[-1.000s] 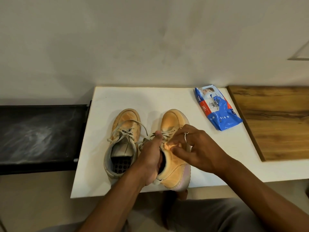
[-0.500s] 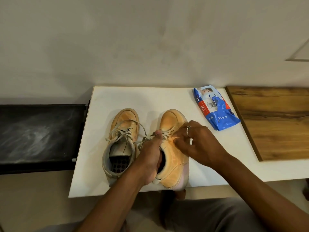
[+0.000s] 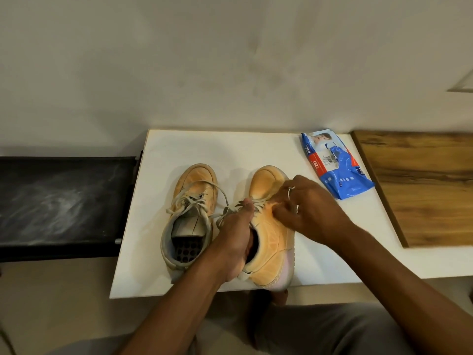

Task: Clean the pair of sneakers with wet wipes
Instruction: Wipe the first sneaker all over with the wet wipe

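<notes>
Two tan sneakers stand side by side on a white table (image 3: 204, 147), toes pointing away from me. The left sneaker (image 3: 194, 185) stands free with its laces loose. My left hand (image 3: 235, 237) grips the right sneaker (image 3: 266, 180) at its collar, fingers inside the opening and thumb up by the laces. My right hand (image 3: 307, 208) lies on the right sneaker's upper beside the laces. Its curled fingers pinch a small crumpled wet wipe (image 3: 267, 209) against the shoe, and the wipe is mostly hidden under them.
A blue pack of wet wipes (image 3: 335, 165) lies at the table's back right. A wooden board (image 3: 419, 185) adjoins the table on the right and a black surface (image 3: 61, 198) on the left. A plain wall rises behind. My legs sit below the front edge.
My right hand has slid along the right sneaker's upper towards the toe. My left hand has kept its grip on the collar, and the left sneaker has not moved.
</notes>
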### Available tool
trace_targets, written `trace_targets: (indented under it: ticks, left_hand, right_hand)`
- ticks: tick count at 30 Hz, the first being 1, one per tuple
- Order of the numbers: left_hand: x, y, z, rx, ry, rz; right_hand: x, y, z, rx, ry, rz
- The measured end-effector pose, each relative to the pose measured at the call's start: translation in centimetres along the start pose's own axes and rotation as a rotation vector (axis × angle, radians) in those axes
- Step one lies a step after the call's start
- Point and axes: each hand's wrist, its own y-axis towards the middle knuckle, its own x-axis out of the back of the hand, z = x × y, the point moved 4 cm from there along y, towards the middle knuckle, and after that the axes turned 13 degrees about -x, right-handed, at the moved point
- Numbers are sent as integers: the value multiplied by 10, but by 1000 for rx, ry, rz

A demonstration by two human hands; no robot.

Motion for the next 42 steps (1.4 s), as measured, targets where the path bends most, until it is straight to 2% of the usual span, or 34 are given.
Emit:
trace_targets:
  ticks: [4,9,17,23,29,32,37,42]
  left_hand:
    - [-5,0,1,3,39,25]
    - [-4,0,0,-8,50,5]
    - [0,1,1,-22,64,-44]
    - [-1,0,-1,-25,16,-31]
    - [-3,-3,-3,-30,21,-12]
    - [-4,-2,-1,-21,33,-26]
    - [-8,-1,1,-17,59,19]
    - [-8,-3,0,-25,84,23]
  right_hand:
    - [6,10,-1,78,-276,-180]
    - [8,10,5,47,-305,-177]
    - [-1,4,-1,-149,-12,129]
    - [-2,-9,3,-144,219,229]
    - [-9,-11,-3,-57,131,83]
    - [-6,3,-11,-101,-5,4]
    - [-2,17,-7,-57,-212,-171]
    - [-1,24,-5,-86,-253,-145]
